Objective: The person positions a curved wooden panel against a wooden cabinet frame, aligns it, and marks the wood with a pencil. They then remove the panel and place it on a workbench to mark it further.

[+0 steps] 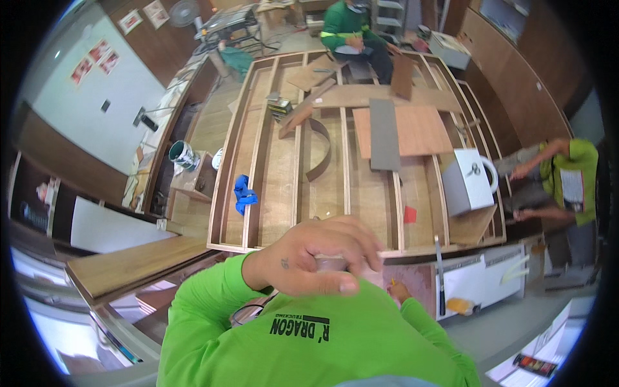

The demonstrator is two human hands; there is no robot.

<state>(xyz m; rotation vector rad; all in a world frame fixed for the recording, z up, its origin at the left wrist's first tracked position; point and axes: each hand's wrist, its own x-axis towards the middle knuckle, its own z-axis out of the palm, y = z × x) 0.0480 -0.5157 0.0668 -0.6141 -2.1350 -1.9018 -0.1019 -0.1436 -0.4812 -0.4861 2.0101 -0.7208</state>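
My left hand [316, 251] is raised before my chest, its fingers loosely curved and its thumb apart, with nothing seen in it. It hovers in front of the near edge of a large wooden frame [293, 187] with slats. Lower and to the right, my right hand [400, 292] is partly hidden by my green shirt. Its fingers close on a thin yellow pencil [393, 282] over a reddish-brown board [419, 284]. Right of that hand lie a long narrow tool with a black handle [442, 300] and a yellow tool [461, 306].
On the frame lie a blue cloth [244, 195], a curved wood strip [324, 149], plywood [422, 129] and a grey board [384, 135]. Scissors [475, 169] lie on a white box [465, 187]. One person [570, 180] stands right; another [351, 35] sits at the far side. A bucket [184, 155] stands left.
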